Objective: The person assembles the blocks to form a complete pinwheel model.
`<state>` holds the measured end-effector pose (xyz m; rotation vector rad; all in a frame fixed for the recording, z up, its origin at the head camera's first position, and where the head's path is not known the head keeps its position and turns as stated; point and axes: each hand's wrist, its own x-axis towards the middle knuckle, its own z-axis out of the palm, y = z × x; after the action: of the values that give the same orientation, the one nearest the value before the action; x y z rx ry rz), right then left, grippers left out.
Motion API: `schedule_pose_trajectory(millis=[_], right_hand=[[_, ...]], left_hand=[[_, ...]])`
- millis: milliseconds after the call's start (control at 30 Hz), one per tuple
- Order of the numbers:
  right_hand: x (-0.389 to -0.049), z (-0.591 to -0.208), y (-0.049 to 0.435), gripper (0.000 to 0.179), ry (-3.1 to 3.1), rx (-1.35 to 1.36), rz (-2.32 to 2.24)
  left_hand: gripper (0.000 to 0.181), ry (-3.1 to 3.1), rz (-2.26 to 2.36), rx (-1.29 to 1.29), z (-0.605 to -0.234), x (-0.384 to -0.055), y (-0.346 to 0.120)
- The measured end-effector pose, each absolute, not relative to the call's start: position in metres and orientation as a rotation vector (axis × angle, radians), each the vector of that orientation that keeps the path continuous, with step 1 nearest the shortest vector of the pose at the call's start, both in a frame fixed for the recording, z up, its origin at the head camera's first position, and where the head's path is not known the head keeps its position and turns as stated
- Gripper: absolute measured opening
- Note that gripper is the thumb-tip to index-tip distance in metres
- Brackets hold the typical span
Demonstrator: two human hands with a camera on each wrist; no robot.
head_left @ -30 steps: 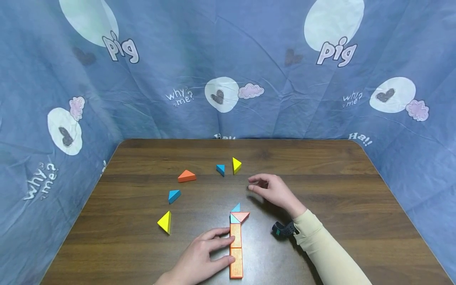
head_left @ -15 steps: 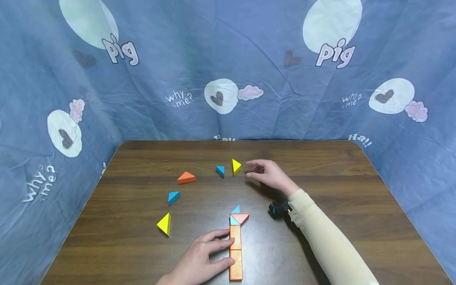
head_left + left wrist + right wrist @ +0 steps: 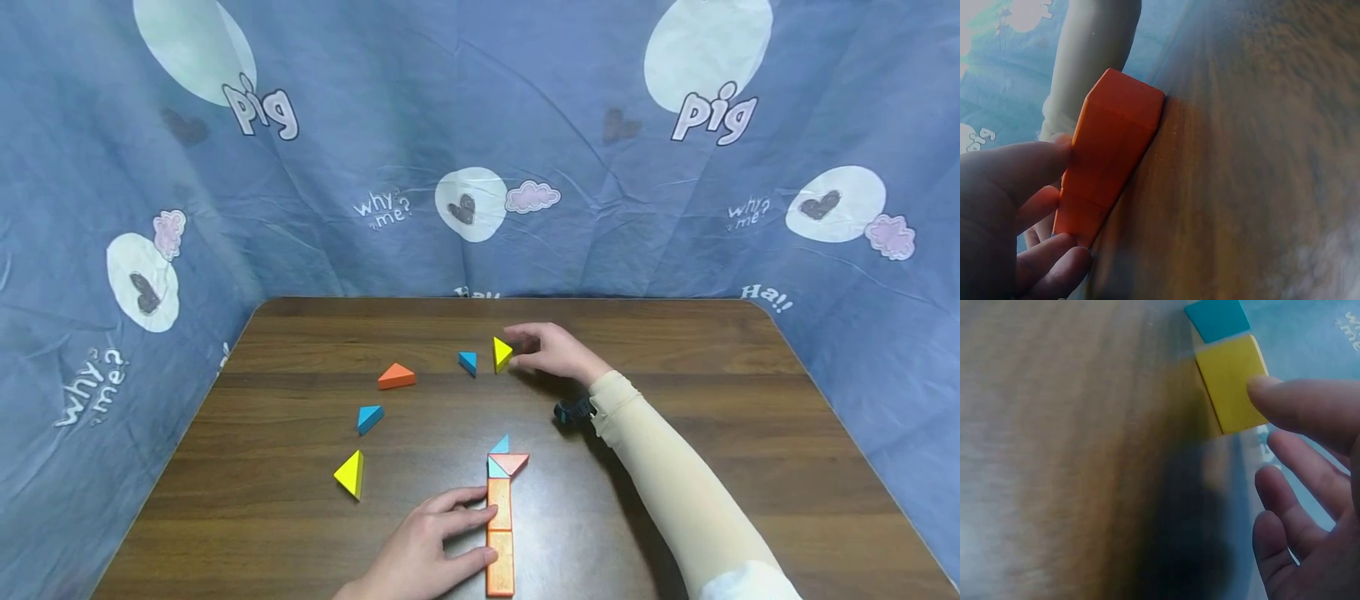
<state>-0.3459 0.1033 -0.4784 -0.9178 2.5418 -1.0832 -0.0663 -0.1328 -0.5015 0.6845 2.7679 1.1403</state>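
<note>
My left hand (image 3: 435, 537) rests its fingertips and thumb along the left side of two orange rectangular blocks (image 3: 501, 563), laid end to end; the left wrist view shows the fingers against an orange block (image 3: 1110, 134). Beyond these lie a light blue triangular block (image 3: 497, 469), a pinkish-orange triangular block (image 3: 512, 462) and a second light blue triangle (image 3: 501, 444). At the far side, my right hand (image 3: 551, 350) has thumb and fingers spread beside a yellow triangular block (image 3: 502, 354). In the right wrist view the thumb overlaps that yellow block (image 3: 1229, 387); contact is uncertain.
A blue triangular block (image 3: 468, 362) lies just left of the yellow one. Further left are an orange triangular block (image 3: 396, 377), another blue triangle (image 3: 369, 419) and another yellow triangle (image 3: 350, 475). A printed blue cloth (image 3: 480, 125) hangs behind the wooden table (image 3: 262, 533).
My right hand has moved away from me and slightly left, up to the yellow triangular block at the far side. The left hand stays on the orange blocks.
</note>
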Motion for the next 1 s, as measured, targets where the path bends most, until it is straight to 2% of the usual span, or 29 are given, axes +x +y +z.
schedule_pose_trajectory(millis=[267, 1000], right_hand=[[-0.356, -0.477, 0.098, 0.062, 2.461, -0.945, -1.002], [-0.359, -0.476, 0.102, 0.053, 2.405, -0.990, -0.981]], left_hand=[[0.045, 2.839, 1.143, 0.752, -0.504, -0.064, -0.131], [0.046, 2.838, 1.139, 0.720, -0.503, -0.063, -0.133]])
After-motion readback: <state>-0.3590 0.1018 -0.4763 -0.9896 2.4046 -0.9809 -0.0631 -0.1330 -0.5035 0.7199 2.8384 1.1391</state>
